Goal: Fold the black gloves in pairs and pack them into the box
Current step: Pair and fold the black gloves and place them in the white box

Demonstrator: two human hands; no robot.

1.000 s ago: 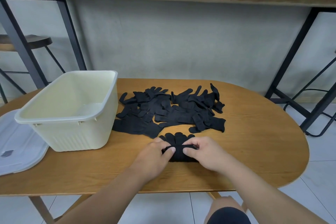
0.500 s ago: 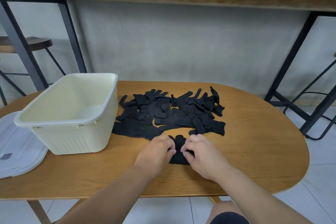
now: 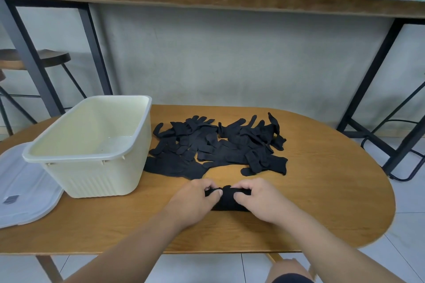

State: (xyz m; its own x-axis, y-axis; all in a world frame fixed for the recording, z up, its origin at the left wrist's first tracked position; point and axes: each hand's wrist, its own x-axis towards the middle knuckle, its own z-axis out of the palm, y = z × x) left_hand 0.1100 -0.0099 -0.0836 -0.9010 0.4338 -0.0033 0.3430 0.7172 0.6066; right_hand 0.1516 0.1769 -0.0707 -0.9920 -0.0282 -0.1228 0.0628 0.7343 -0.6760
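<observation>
The oval wooden desk [image 3: 322,202] fills the lower half of the frame. On its left stands the cream box [image 3: 96,167], open at the top, with nothing showing inside; a clear lid [image 3: 25,190] lies flat at the far left edge, partly tucked behind it. At the centre of the frame, just right of the box, the loose pile of black gloves [image 3: 220,147] sprawls unsorted, fingers pointing every way.

Lower, in the centre, sits the folded glove bundle [image 3: 227,197], a compact dark roll whose long axis runs left to right across the picture. The left hand [image 3: 195,200] pinches its left end with curled fingers, and the right hand [image 3: 259,200] grips the right end the same way; both are clamped on it, one at each end, so neither is plainly nearer.

The box lies up and to the left of the bundle, closer to the left hand. Judging by this, the fold looks nearly finished, and the carry to the box would go leftward over the rim.
</observation>
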